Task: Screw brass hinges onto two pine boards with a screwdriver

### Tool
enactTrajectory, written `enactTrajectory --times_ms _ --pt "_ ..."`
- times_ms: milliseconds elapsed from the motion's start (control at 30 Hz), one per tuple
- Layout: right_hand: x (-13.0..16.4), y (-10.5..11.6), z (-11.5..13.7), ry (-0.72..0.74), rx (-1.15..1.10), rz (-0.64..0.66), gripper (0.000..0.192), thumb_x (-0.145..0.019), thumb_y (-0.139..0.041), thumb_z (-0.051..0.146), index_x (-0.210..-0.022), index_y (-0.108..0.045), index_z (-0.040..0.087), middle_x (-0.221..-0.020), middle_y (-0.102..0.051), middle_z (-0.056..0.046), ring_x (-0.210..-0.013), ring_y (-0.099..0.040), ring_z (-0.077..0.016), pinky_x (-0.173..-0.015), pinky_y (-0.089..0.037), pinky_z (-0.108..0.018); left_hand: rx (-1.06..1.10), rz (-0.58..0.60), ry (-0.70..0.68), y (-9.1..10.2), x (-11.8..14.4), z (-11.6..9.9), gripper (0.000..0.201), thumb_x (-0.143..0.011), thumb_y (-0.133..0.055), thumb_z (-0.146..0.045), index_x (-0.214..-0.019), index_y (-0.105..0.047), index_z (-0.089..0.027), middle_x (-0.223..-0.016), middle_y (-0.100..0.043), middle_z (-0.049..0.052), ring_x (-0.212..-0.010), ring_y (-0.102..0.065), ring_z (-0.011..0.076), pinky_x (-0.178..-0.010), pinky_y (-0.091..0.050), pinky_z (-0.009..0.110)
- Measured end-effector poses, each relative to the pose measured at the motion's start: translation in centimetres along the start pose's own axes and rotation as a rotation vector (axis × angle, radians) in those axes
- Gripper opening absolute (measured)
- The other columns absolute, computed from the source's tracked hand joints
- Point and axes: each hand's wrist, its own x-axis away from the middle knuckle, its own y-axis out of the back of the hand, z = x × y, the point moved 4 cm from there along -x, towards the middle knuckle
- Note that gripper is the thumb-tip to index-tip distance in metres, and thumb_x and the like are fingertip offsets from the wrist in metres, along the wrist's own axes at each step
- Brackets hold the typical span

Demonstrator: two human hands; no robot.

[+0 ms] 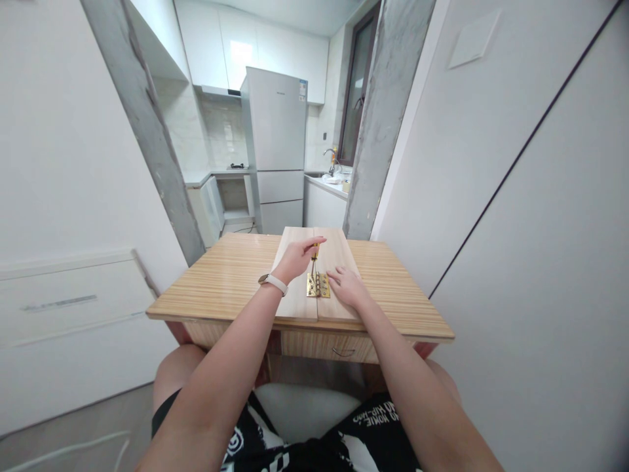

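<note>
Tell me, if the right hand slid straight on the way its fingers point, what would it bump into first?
The right hand points left across the board, so it would likely meet the brass hinge first. Its fingertips look almost touching it already, though depth is unclear.

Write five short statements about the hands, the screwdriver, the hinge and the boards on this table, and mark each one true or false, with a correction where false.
1. The left hand grips a screwdriver that stands upright with its tip down on the brass hinge. True.
2. The right hand is lifted well clear of the boards. False: it rests flat on the right board, beside the hinge.
3. The hinge lies across the seam between the two boards. True.
4. The left wrist is bare. False: it wears a pale band.
5. The boards lie on the floor. False: they lie on a wooden table with a drawer in front.
</note>
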Motion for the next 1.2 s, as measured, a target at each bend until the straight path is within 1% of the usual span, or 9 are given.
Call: enactTrajectory --times_ms 133,267,467,567,667,733,800,1000,1200 --pt "-0.1 0.0 0.0 0.0 -0.003 0.004 0.049 -0.109 -0.038 0.053 -0.15 -0.06 0.037 -0.163 -0.049 -0.008 -0.153 -0.039 -0.0275 -0.126 -0.027 -0.047 -0.042 0.005 -0.02 0.1 0.2 -0.4 0.037 -0.102 -0.053 -0.02 -0.133 -0.074 -0.022 -0.118 -0.08 0.006 -0.102 -0.075 0.0177 -0.095 -0.059 0.032" --pt "0.0 0.0 0.0 -0.007 -0.001 0.01 0.049 -0.11 -0.037 0.053 -0.15 -0.06 0.036 -0.164 -0.048 -0.007 -0.154 -0.038 -0.0267 -0.126 -0.027 -0.047 -0.026 -0.055 -0.001 -0.1 0.4 -0.7 0.035 -0.102 -0.053 -0.018 -0.128 -0.076 -0.022 -0.112 -0.081 0.006 -0.102 -0.075 0.0176 -0.094 -0.06 0.031" --pt "0.1 0.3 0.3 -0.002 -0.003 0.001 0.05 -0.11 -0.037 0.053 -0.15 -0.06 0.036 -0.163 -0.049 -0.009 -0.154 -0.039 -0.0278 -0.126 -0.028 -0.047 -0.069 -0.165 -0.047 -0.1 0.4 -1.7 0.029 -0.099 -0.061 -0.018 -0.121 -0.079 -0.022 -0.112 -0.077 0.007 -0.097 -0.073 0.0167 -0.085 -0.062 0.028" --pt "0.1 0.3 0.3 -0.001 0.001 0.01 0.05 -0.11 -0.037 0.052 -0.15 -0.06 0.035 -0.163 -0.049 -0.009 -0.153 -0.039 -0.0285 -0.125 -0.028 -0.048 -0.069 -0.165 -0.043 0.0 0.2 -1.5 0.028 -0.096 -0.066 -0.019 -0.121 -0.079 -0.022 -0.111 -0.074 0.007 -0.089 -0.072 0.015 -0.08 -0.063 0.027" --pt "0.1 0.3 0.3 -0.009 0.002 0.009 0.05 -0.11 -0.037 0.052 -0.15 -0.06 0.036 -0.163 -0.049 -0.008 -0.153 -0.039 -0.028 -0.125 -0.028 -0.048 -0.087 -0.11 -0.07 0.1 0.1 -1.3 0.031 -0.098 -0.064 -0.019 -0.126 -0.077 -0.023 -0.122 -0.074 0.008 -0.106 -0.073 0.0182 -0.094 -0.062 0.031" --pt "0.1 0.3 0.2 -0.01 0.0 0.006 0.05 -0.11 -0.037 0.052 -0.15 -0.06 0.036 -0.163 -0.049 -0.007 -0.153 -0.039 -0.0274 -0.125 -0.028 -0.047 -0.089 -0.07 -0.094 0.2 0.1 -1.3 0.035 -0.1 -0.059 -0.017 -0.131 -0.074 -0.024 -0.135 -0.072 0.008 -0.124 -0.068 0.0212 -0.108 -0.057 0.037" --pt "0.1 0.3 0.2 -0.003 0.001 0.0 0.049 -0.11 -0.037 0.052 -0.15 -0.06 0.036 -0.163 -0.049 -0.008 -0.153 -0.04 -0.0276 -0.125 -0.029 -0.047 -0.081 -0.042 -0.091 0.2 0.1 -1.2 0.038 -0.101 -0.056 -0.015 -0.134 -0.072 -0.025 -0.14 -0.071 0.007 -0.132 -0.065 0.0217 -0.115 -0.052 0.039" --pt "0.1 0.3 0.2 0.002 0.003 -0.005 0.049 -0.109 -0.038 0.052 -0.15 -0.06 0.036 -0.161 -0.051 -0.007 -0.152 -0.041 -0.0272 -0.125 -0.029 -0.046 0.017 -0.05 -0.012 -0.2 0.0 -0.6 0.033 -0.1 -0.056 -0.016 -0.127 -0.075 -0.02 -0.115 -0.08 0.007 -0.104 -0.075 0.0179 -0.095 -0.061 0.032" --pt "0.2 0.3 0.2 -0.001 0.011 -0.007 0.049 -0.11 -0.037 0.052 -0.15 -0.06 0.036 -0.162 -0.05 -0.008 -0.153 -0.041 -0.0269 -0.124 -0.03 -0.047 0.03 -0.154 0.012 0.1 0.0 -0.3 0.028 -0.096 -0.063 -0.017 -0.12 -0.077 -0.022 -0.114 -0.079 0.006 -0.101 -0.075 0.0182 -0.089 -0.063 0.031"
